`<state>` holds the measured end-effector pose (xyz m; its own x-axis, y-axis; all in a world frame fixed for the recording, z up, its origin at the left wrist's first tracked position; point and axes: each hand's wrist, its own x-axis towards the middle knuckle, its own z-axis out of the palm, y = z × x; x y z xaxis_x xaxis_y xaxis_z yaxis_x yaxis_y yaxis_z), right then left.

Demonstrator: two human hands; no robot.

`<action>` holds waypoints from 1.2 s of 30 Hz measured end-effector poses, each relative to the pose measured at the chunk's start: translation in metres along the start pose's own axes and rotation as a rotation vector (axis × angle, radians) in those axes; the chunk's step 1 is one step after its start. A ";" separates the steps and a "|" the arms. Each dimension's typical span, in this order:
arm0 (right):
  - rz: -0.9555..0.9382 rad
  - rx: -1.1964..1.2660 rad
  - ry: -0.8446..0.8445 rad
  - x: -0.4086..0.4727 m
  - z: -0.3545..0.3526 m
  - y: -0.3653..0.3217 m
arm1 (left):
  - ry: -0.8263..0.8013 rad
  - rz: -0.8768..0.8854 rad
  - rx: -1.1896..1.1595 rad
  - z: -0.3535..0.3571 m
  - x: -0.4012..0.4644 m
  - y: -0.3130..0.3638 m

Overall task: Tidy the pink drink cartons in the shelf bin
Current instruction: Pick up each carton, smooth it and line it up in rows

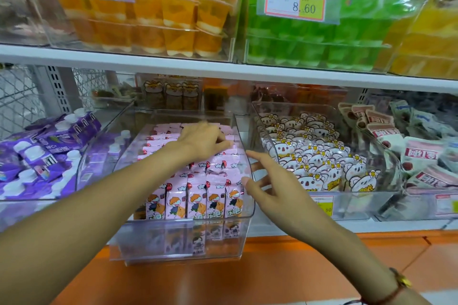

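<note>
Pink drink cartons with cartoon figures stand in rows inside a clear plastic bin on the lower shelf. My left hand reaches into the bin and lies on top of the cartons in the middle rows, fingers bent down onto their tops near the right wall. My right hand is at the bin's right wall, fingers spread and fairly straight, the thumb by the front right cartons. It holds nothing that I can see.
A bin of purple capped drink packs stands left. A bin of koala snack packets stands right, with white and pink pouches beyond. Bins of orange cups and green cups fill the shelf above. An orange ledge runs below.
</note>
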<state>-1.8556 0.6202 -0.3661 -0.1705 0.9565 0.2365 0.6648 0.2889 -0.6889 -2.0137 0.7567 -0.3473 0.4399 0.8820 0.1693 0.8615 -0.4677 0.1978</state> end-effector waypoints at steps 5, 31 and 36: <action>-0.021 -0.052 -0.018 0.000 -0.002 0.002 | -0.055 0.118 -0.020 -0.010 -0.005 -0.009; -0.125 0.016 0.366 0.013 -0.002 -0.020 | 0.591 0.100 -0.770 -0.035 -0.073 0.026; -0.221 0.151 0.268 0.014 0.012 -0.050 | 0.756 0.159 -1.033 -0.050 -0.111 0.028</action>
<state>-1.9002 0.6198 -0.3363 -0.0883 0.8317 0.5482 0.5152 0.5091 -0.6894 -2.0513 0.6423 -0.3123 -0.0249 0.7191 0.6945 0.0693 -0.6918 0.7188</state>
